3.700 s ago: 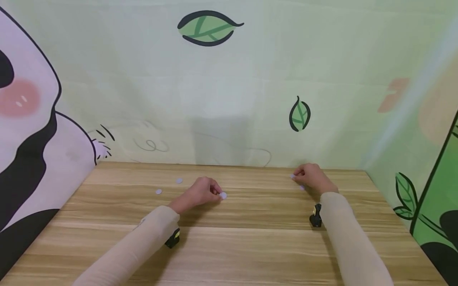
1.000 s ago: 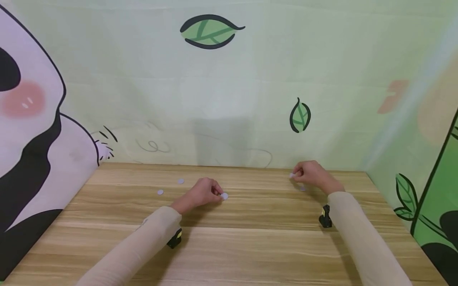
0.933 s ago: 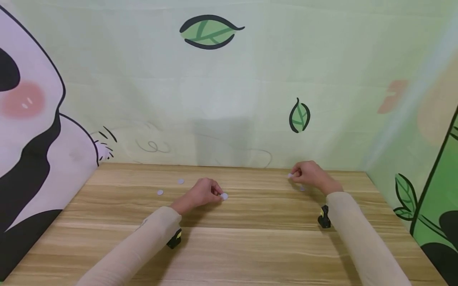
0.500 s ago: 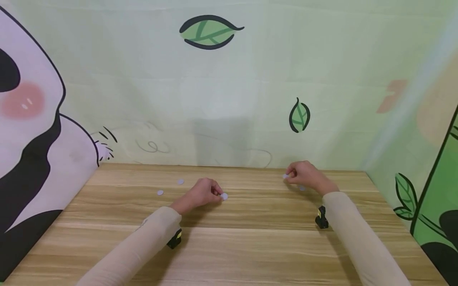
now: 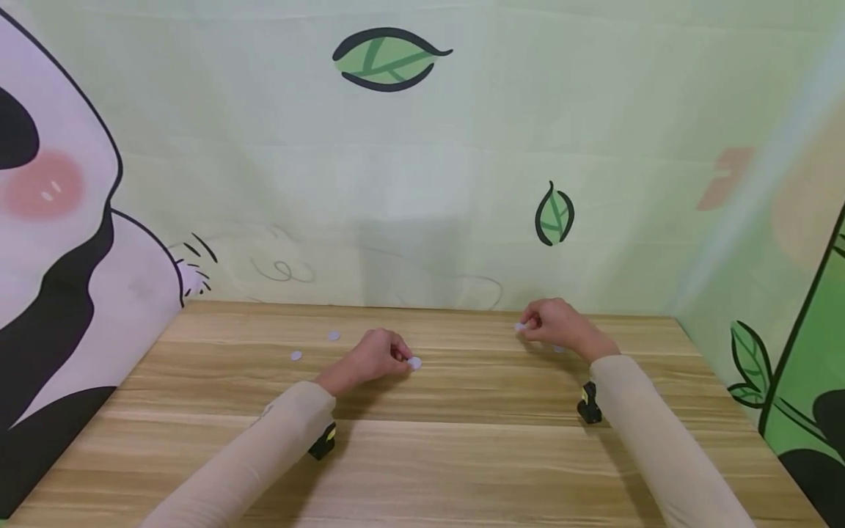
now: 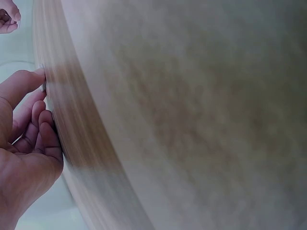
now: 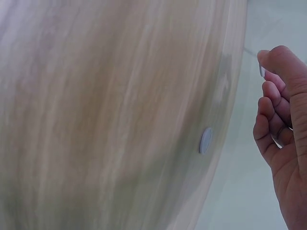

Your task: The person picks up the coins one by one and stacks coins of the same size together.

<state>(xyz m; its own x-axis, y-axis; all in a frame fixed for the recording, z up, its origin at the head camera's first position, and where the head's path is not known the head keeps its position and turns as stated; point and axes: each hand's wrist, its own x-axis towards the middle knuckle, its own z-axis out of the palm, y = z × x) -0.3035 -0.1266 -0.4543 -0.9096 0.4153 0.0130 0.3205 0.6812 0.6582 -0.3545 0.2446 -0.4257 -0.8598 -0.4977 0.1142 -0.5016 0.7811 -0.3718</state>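
My left hand [image 5: 372,356] pinches a small thin white disc [image 5: 415,363] between thumb and fingertip, low at the tabletop in the middle of the head view. Farther back on the right, a second white disc [image 5: 519,327] is pinched by my right hand [image 5: 557,323]. Only its thin edge shows past the thumb in the right wrist view, where the hand is raised above the wood. A third white disc [image 7: 206,140] lies flat on the table, below and behind the right hand. Left of the left hand lie two more white discs, one farther back [image 5: 334,336] and one nearer [image 5: 296,356].
The wood-grain table [image 5: 422,469] ends at a pale green backdrop [image 5: 422,147] printed with leaves and a panda. A small black device [image 5: 590,403] sits at the right wrist, and a similar device [image 5: 323,441] at the left.
My right hand, with its disc, first lifts slightly, then shifts left along the back of the table, away from the disc lying there. The left hand keeps its place and pinch.
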